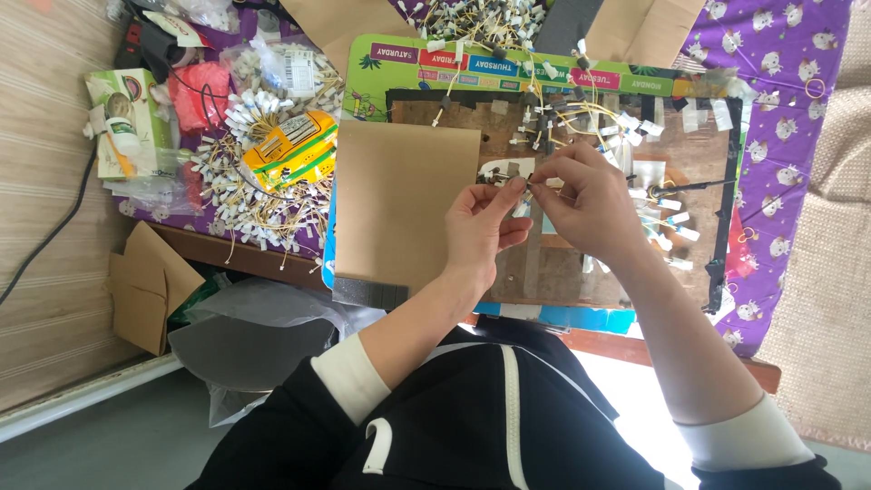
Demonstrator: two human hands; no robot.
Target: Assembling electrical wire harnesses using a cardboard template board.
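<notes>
Our fingertips meet just above the middle of the board. The left hand [485, 222] pinches a small dark piece between thumb and forefinger, the other fingers curled loosely under. The right hand [581, 195] closes on the same small piece [517, 181] from the other side, thumb and forefinger tight together, with what looks like a thin yellow wire running out of the pinch. We cannot tell exactly what the piece is; it is too small and partly hidden by the fingers.

We judge it very light and easy to drop, the wire soft and springy, the end cap stiffer. The best hold looks to be on the stiff end, with fingertips only, since the wire would bend under a harder grip.

Under our hands lies a worn wooden board [562, 263] with scraps of tape and more wired pieces [562, 113] clustered along its far edge. A plain tan card [404, 204] rests on the board's left part, touching a grey foam strip [370, 293] at its near edge. The board sits on a purple patterned cloth [771, 73]. To the left, a heap of finished white-tagged wires [249, 195] surrounds a yellow packet [290, 150], with a green box [122, 118] beyond. Folded cardboard [145, 286] and a clear plastic bag [263, 318] lie on the floor, well apart from our hands.
</notes>
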